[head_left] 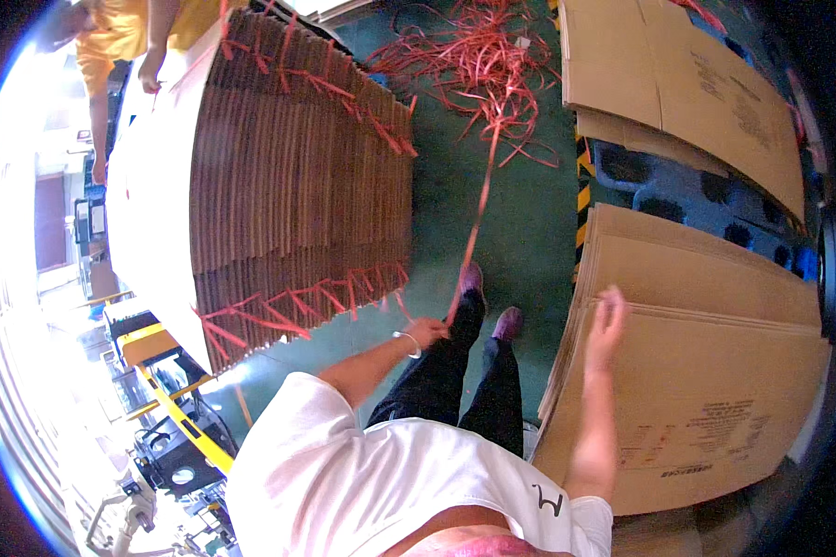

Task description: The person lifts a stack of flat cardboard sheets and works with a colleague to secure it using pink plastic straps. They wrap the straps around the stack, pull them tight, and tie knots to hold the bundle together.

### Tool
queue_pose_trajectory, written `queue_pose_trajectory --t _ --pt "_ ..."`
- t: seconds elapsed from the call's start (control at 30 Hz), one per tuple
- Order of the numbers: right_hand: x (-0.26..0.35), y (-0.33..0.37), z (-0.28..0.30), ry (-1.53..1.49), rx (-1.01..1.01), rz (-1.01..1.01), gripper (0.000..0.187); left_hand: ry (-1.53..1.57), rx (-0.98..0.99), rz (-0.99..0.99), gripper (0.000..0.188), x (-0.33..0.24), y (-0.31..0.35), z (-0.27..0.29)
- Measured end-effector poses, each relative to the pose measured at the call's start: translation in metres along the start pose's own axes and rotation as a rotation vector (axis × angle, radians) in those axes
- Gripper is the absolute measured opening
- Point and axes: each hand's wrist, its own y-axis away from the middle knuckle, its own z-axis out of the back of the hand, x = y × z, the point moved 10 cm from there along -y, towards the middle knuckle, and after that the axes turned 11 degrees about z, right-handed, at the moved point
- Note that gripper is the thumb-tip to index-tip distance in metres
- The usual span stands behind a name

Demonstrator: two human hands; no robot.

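Green floor, pallets and what sits on them

I see a green floor [520, 213] carrying a loose tangle of red strapping [478, 56] at the top, and a blue pallet [678, 186] to the right with flat cardboard sheets [715, 371] stacked on it. On the left, a tall stack of bundled corrugated board [297, 167] rests on the floor, tied with red straps.

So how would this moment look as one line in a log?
left hand: gripping red strap | right hand: open, at flat cardboard stack | strapped cardboard bundle on the left
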Motion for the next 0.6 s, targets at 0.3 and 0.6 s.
queue_pose_trajectory --t 0.3,0.6 --pt "0.072 0.160 -0.135 -1.255 0.398 -0.996 0.036 0.093 0.119 -0.357 0.018 -0.189 0.141 -0.060" --pt "0.139 0.039 0.035 -1.646 0.053 -0.332 0.020 -0.372 0.113 -0.157 0.024 -0.058 0.165 -0.010"
